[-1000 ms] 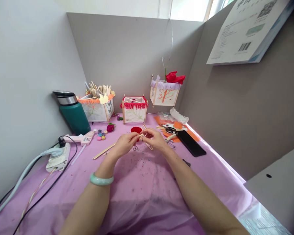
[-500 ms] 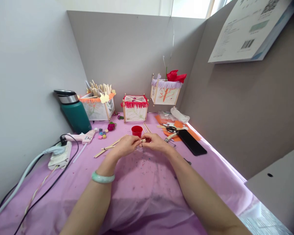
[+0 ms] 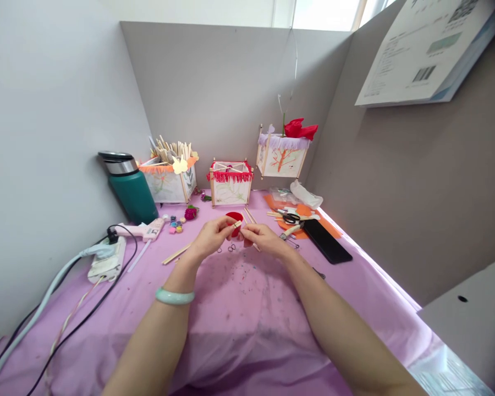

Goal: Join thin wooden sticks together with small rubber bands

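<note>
Pinched fingers of my left hand (image 3: 213, 235) hold thin wooden sticks (image 3: 237, 224), whose ends stick out over the red cup (image 3: 232, 216). Just to the right, my right hand (image 3: 260, 240) is closed at the fingertips close to the stick ends; whatever it pinches is too small to make out. On the cloth below the fingers lie small dark rings (image 3: 231, 248). More sticks (image 3: 176, 254) rest left of my left hand, and others (image 3: 250, 215) lie behind my right hand.
A green bottle (image 3: 134, 192), pink glue gun (image 3: 144, 230) and power strip (image 3: 107, 261) are at the left. Stick-framed paper boxes (image 3: 231, 190) stand at the back. Scissors (image 3: 291, 218), pliers (image 3: 291, 231) and a black phone (image 3: 328, 242) lie at the right.
My hands have moved slightly apart; the stick ends now show tilted upward between them. The small rings on the cloth are more visible. The view has shifted slightly.
</note>
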### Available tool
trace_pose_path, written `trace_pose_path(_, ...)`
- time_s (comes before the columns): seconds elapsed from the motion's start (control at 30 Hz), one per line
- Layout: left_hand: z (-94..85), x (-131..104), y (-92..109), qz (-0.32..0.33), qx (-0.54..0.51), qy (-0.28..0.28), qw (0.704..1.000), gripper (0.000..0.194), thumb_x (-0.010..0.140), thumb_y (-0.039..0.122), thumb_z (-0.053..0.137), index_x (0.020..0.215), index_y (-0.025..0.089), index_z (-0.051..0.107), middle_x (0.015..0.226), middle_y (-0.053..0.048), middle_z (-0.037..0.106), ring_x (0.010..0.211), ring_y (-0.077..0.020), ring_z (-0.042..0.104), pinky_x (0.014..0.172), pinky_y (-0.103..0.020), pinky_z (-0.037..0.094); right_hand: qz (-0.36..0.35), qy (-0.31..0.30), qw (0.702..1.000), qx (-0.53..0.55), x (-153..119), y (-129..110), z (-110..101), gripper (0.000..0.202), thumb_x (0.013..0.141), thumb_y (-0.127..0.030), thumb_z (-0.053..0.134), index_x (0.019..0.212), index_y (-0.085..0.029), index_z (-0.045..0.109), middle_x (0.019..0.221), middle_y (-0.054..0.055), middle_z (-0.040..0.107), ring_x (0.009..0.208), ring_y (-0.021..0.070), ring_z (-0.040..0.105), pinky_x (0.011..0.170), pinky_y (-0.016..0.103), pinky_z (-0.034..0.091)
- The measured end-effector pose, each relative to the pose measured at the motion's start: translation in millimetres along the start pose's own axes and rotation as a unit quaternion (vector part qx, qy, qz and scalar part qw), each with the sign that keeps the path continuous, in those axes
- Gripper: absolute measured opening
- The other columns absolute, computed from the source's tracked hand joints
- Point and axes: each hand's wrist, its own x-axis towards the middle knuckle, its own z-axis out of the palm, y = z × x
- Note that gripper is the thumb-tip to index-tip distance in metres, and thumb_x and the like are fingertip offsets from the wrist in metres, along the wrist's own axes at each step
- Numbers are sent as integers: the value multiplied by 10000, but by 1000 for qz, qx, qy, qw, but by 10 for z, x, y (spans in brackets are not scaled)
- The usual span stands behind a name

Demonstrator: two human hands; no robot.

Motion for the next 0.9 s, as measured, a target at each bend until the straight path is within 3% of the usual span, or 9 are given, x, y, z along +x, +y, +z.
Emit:
trace_pose_path(0.13,-28,10,46,-92,-86,39,991,153,757,279,583,818,144,623,537,30,523,451,-71,416,425,-180,275,-90,55,989,105,-18,-61,73,208,781,-370,621,746,-166,628,1048,59,585,781,120,548,659,243,441)
trace_pose_path(0.2,-30,3,88,-123,-130,42,983,147,744,276,596,789,137,600,536,35,512,415,-51,368,401,-176,228,-91,52,980,167,-22,-80,136,188,774,-350,636,739,-167,617,951,47,606,723,110,539,647,249,431)
trace_pose_path(0.3,-39,-25,149,-115,-174,32,978,184,741,307,606,794,135,567,557,39,507,395,-30,315,394,-175,188,-4,21,960,279,-1,-61,221,183,787,-344,615,760,-167,577,647,-20,543,516,75,451,539,234,378)
trace_pose_path(0.37,-53,-53,177,-82,-163,-16,983,223,741,343,614,803,135,561,569,34,517,420,-36,344,409,-173,216,60,-6,936,347,21,-20,243,172,767,-315,624,745,-164,545,517,-78,406,418,47,327,470,212,306)
trace_pose_path(0.47,-74,-91,192,-60,-97,-135,984,258,738,376,621,804,139,544,581,15,553,462,-57,391,427,-178,251,99,-41,912,397,37,50,218,174,714,-246,650,672,-158,506,467,-113,283,380,26,207,440,203,239)
trace_pose_path(0.53,-74,-101,181,-67,-61,-184,979,253,748,373,606,826,145,525,584,9,574,452,-58,371,424,-179,246,107,-36,908,403,36,80,184,208,694,-236,659,622,-160,479,458,-111,291,374,24,202,435,207,225)
trace_pose_path(0.6,-60,-95,152,-71,-42,-195,977,239,761,358,588,854,153,507,576,14,582,434,-54,346,423,-179,246,113,-9,913,392,32,87,160,240,680,-250,672,594,-164,465,451,-105,321,369,24,211,430,210,212)
trace_pose_path(0.8,-11,-45,25,-95,-21,-153,983,236,773,359,575,872,173,468,565,21,593,389,-53,344,396,-179,244,64,110,964,234,42,23,172,230,680,-360,684,642,-157,583,463,-72,415,400,44,288,426,218,183)
trace_pose_path(0.9,-13,-40,-18,-97,-38,-137,985,257,776,380,579,879,180,457,575,16,607,385,-58,373,393,-179,268,34,149,974,165,52,10,171,247,700,-403,668,679,-161,624,474,-64,426,417,55,307,421,221,189)
